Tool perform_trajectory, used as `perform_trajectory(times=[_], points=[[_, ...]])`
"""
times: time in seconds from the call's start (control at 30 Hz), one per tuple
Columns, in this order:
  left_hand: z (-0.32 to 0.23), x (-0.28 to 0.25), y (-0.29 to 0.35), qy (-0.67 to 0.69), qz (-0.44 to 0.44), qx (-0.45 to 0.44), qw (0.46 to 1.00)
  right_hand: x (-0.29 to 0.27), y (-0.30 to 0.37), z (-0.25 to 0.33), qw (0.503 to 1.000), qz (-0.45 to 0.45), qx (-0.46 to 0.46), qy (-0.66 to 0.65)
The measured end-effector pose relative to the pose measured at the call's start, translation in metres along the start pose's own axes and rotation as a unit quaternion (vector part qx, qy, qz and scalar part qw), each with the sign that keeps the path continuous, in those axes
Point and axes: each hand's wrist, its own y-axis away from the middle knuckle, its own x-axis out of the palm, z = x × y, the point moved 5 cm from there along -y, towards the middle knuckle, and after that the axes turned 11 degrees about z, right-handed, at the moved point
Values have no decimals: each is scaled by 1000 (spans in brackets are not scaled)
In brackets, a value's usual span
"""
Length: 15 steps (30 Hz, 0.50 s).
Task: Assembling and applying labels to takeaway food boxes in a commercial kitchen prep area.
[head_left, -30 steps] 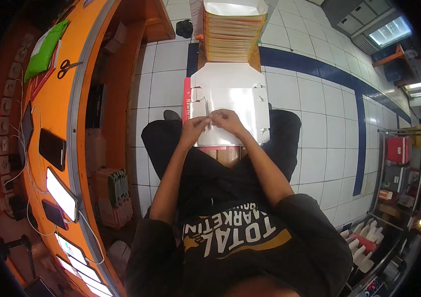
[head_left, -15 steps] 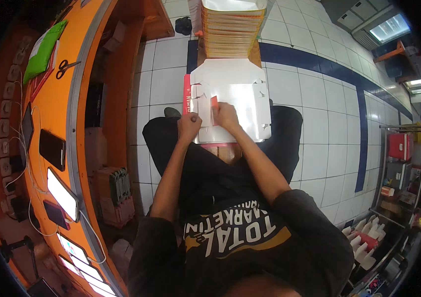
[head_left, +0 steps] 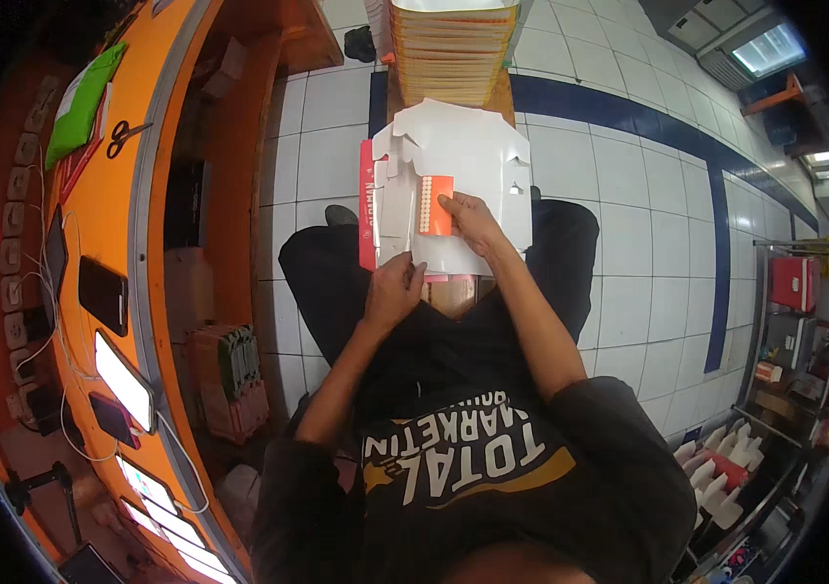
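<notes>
Across my lap, on a narrow wooden seat, lies a partly folded white cardboard box blank point(head_left: 485, 151) with notched corners and cut flaps. A red printed cardboard edge point(head_left: 368, 209) sticks out along its left side. My right hand point(head_left: 475, 222) pinches an orange card point(head_left: 442, 204) at its right side, thumb on top, above the middle of the blank. Small pale dots line the card's left part. At the near left edge of the blank, my left hand point(head_left: 395, 290) grips the cardboard between thumb and fingers; part of this grip is hidden.
A tall stack of nested cardboard boxes point(head_left: 453, 58) stands just beyond the blank. To my left runs an orange counter point(head_left: 166, 321) with phones point(head_left: 103, 295), cables, scissors point(head_left: 122, 138) and a green packet point(head_left: 83, 107). A metal rack point(head_left: 765, 370) stands at right, over white floor tiles point(head_left: 619, 243).
The orange card has turned to show its dotted face, and my right hand has shifted right with it. My left hand has moved down and right along the blank. The blank's far flaps have tilted.
</notes>
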Motion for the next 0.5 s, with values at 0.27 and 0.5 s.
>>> perform_trajectory(times=[0.27,0.5], points=[[-27,8,-2,-176,-106,97,974,9,7,11,964,-32,-111,238],[-16,13,-25,-176,-66,64,980,27,17,-14,962,-44,-60,262]])
